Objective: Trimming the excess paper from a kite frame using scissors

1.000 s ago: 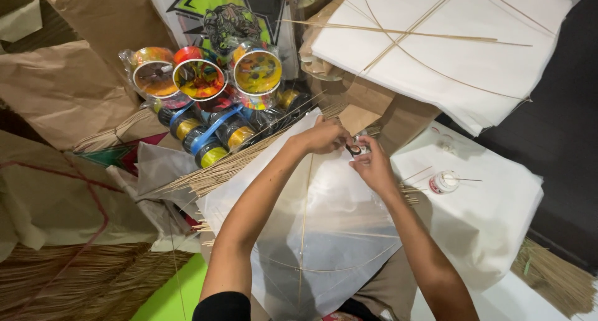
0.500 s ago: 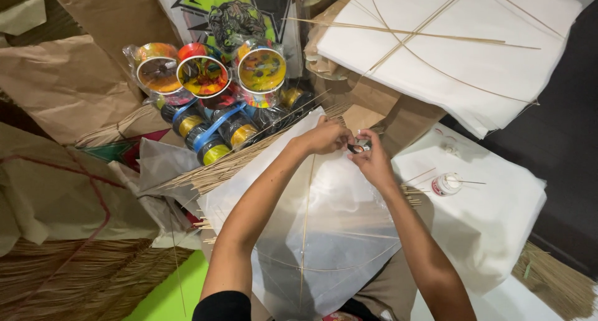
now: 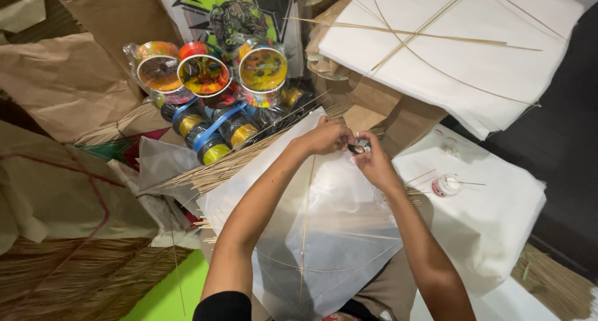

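The floor (image 3: 560,140) is dark and carries brown paper (image 3: 68,84), stacks of white paper (image 3: 498,227), bundled sticks (image 3: 81,283) and thread spools (image 3: 205,75).

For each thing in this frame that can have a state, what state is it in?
White paper kite: lying flat across the lap, thin stick spine running down its middle.
Left hand: pinching the kite's top tip.
Right hand: closed on a small dark object at the tip.
Small white bottle: lying on its side on white paper.
Thread spools: wrapped in clear plastic, bundled.
Stack of white kites: piled flat, sticks on top.
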